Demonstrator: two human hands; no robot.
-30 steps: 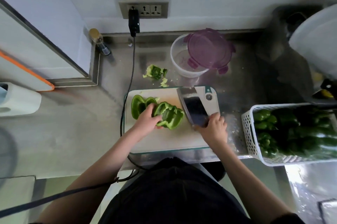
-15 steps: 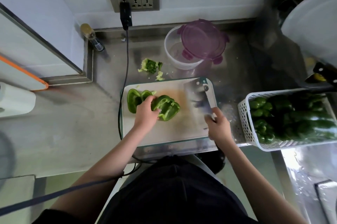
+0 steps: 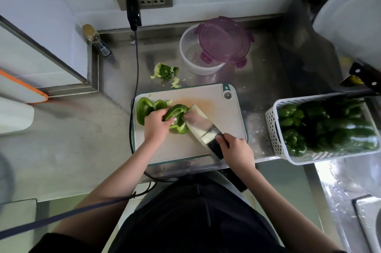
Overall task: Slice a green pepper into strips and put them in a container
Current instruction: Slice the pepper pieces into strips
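Observation:
On the white cutting board [image 3: 218,108] lie two green pepper pieces. My left hand [image 3: 155,127] grips the nearer pepper piece [image 3: 177,117] with curled fingers. The other pepper piece [image 3: 147,106] lies at the board's left edge, partly behind my hand. My right hand [image 3: 236,149] grips the handle of a cleaver [image 3: 203,127], whose wide blade slants up-left and meets the right side of the held piece. A clear round container [image 3: 191,54] stands behind the board, with a purple lid [image 3: 224,40] leaning across its rim.
The pepper core and scraps [image 3: 165,72] lie on the steel counter behind the board. A white perforated basket [image 3: 274,129] of green peppers stands at the right. A black cable [image 3: 135,67] hangs from the wall socket past the board's left edge. A small bottle [image 3: 97,40] stands at back left.
My right hand has swung the cleaver in from the board's right side, so the blade now meets the pepper piece. My left hand keeps its grip on that piece.

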